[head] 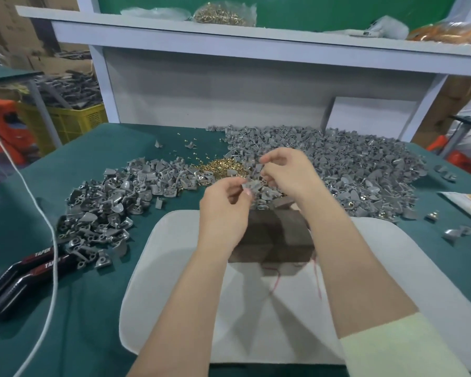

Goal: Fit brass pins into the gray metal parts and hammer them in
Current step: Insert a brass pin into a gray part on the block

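At mid-frame the left hand (223, 205) pinches a gray part (252, 185) between thumb and fingertips, above the far edge of the wood block (272, 235). The right hand (286, 172) curls close against the part's other side; whether it holds a pin is too small to tell. Loose pins (223, 165) lie just beyond, left of the big gray heap (351, 164). The part looks stiff, light and smooth (likely slippery), so gripping its flat wing, clear of the holes, seems best.
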Action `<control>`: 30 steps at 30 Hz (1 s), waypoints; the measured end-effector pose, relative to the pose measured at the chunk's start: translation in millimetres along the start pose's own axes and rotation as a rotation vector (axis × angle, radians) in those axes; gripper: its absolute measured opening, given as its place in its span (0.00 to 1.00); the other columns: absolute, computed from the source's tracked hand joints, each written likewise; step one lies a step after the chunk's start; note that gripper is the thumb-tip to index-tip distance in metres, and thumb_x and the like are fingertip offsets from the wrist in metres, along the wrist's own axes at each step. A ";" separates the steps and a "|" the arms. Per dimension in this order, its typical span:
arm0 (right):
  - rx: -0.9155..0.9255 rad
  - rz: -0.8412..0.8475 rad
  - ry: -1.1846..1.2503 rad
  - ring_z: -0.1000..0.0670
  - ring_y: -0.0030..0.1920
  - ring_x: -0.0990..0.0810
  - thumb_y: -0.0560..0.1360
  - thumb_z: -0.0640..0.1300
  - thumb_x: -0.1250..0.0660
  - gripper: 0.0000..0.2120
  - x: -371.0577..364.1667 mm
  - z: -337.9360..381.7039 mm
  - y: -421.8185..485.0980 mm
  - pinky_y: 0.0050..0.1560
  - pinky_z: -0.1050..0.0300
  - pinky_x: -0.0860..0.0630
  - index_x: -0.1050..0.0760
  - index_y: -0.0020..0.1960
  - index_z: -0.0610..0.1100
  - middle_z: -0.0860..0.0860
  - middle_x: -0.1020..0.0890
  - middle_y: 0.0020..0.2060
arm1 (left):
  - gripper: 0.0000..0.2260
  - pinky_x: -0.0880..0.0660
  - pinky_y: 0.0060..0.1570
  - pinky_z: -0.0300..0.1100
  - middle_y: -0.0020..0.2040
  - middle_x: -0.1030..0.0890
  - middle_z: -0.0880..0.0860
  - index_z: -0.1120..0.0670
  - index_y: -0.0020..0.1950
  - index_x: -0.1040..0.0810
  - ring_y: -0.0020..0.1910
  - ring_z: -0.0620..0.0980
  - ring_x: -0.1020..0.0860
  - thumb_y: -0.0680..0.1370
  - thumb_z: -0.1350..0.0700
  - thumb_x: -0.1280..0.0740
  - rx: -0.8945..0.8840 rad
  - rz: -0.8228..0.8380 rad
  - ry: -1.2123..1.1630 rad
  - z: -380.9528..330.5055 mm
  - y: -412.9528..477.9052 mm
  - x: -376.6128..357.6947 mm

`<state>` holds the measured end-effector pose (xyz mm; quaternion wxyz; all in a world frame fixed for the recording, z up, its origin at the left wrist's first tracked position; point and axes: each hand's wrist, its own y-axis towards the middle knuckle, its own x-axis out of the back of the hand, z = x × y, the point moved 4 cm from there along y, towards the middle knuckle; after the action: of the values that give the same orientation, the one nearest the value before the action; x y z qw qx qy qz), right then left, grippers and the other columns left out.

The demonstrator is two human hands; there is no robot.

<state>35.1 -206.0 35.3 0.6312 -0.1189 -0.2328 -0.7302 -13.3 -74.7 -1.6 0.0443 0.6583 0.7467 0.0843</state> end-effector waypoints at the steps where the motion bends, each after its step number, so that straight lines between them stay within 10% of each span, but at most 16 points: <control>1: -0.005 0.014 0.039 0.52 0.36 0.22 0.75 0.34 0.36 0.11 9.9 -2.8 -8.8 0.44 0.56 0.22 0.24 0.41 0.48 0.50 0.19 0.37 | 0.06 0.24 0.58 0.52 0.48 0.18 0.57 0.55 0.51 0.23 0.50 0.54 0.19 0.77 0.64 0.35 -0.010 0.043 0.060 -0.3 -2.4 -5.5; 6: -0.045 0.010 0.115 0.61 0.26 0.24 0.76 0.33 0.35 0.07 30.7 -29.3 -49.8 0.30 0.69 0.25 0.21 0.42 0.39 0.53 0.21 0.26 | 0.07 0.27 0.53 0.35 0.46 0.18 0.51 0.55 0.54 0.20 0.45 0.46 0.22 0.77 0.60 0.34 -0.101 0.163 0.451 -1.4 -15.6 -25.3; 24: -0.012 -0.141 0.007 0.54 0.34 0.18 0.78 0.36 0.41 0.11 23.7 -47.9 -58.9 0.47 0.50 0.20 0.29 0.41 0.49 0.52 0.18 0.34 | 0.14 0.34 0.61 0.49 0.60 0.24 0.49 0.45 0.63 0.24 0.61 0.53 0.28 0.81 0.57 0.42 -0.185 0.147 0.860 -3.5 -18.1 -24.8; 30: 0.034 -0.179 -0.016 0.48 0.41 0.19 0.76 0.37 0.36 0.11 24.0 -43.3 -60.6 0.50 0.47 0.22 0.27 0.39 0.50 0.51 0.18 0.37 | 0.13 0.28 0.42 0.44 0.38 0.22 0.46 0.49 0.46 0.23 0.42 0.50 0.24 0.73 0.39 0.34 -0.195 0.064 0.783 -7.0 -20.1 -17.1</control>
<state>-23.1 -242.2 -2.4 0.5636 -0.0926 -0.2599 -0.7786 -31.9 -94.5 0.8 -0.1840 0.5920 0.6749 0.4002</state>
